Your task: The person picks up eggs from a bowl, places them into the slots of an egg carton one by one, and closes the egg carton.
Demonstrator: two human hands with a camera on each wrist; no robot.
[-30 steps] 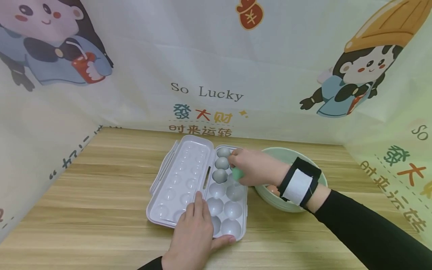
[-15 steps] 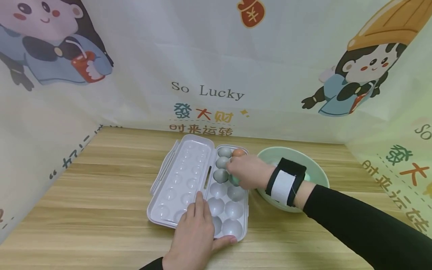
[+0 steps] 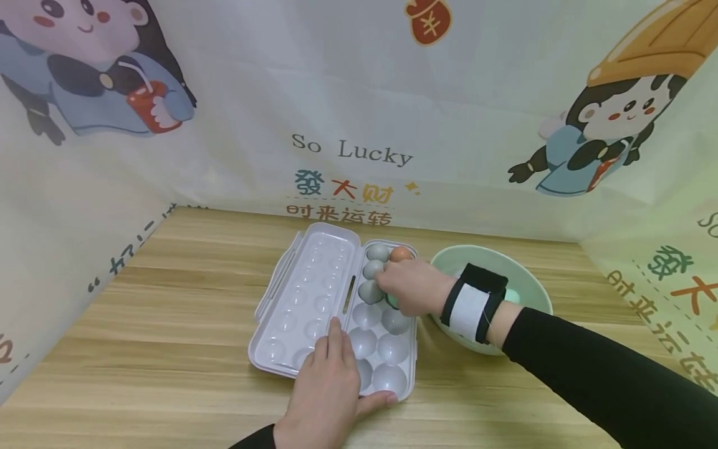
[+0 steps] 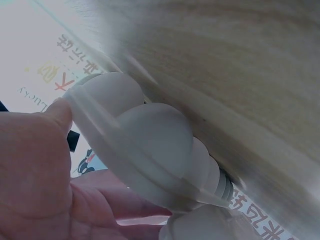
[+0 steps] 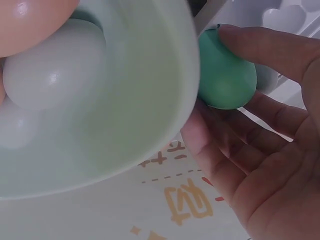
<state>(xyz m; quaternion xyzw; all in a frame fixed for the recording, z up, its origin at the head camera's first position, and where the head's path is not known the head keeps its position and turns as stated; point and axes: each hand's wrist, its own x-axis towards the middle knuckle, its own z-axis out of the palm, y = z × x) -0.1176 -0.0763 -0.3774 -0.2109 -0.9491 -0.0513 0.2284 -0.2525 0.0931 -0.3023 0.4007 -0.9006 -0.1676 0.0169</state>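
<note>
A pale plastic egg box [image 3: 307,299] lies open on the table, lid to the left. Three pale grey eggs [image 3: 373,270] fill the back of its left row. A brown egg [image 3: 401,253] sits at the back of the right row. My right hand [image 3: 415,287] holds a green egg [image 5: 227,75] between thumb and fingers, low over the right row; head view shows only part of this egg [image 3: 392,301]. My left hand [image 3: 328,386] rests on the box's front end, fingers straight along the hinge side, thumb [image 3: 377,402] against the front edge.
A light green bowl [image 3: 533,293] stands right of the box, under my right wrist. Inside it the right wrist view shows a brown egg [image 5: 30,22] and a white egg [image 5: 55,65]. A printed cloth [image 3: 247,125] walls off the table's back and sides.
My right hand has moved slightly toward me with the green egg and lowered it into the right row, uncovering the brown egg behind. The left hand stays on the box.
</note>
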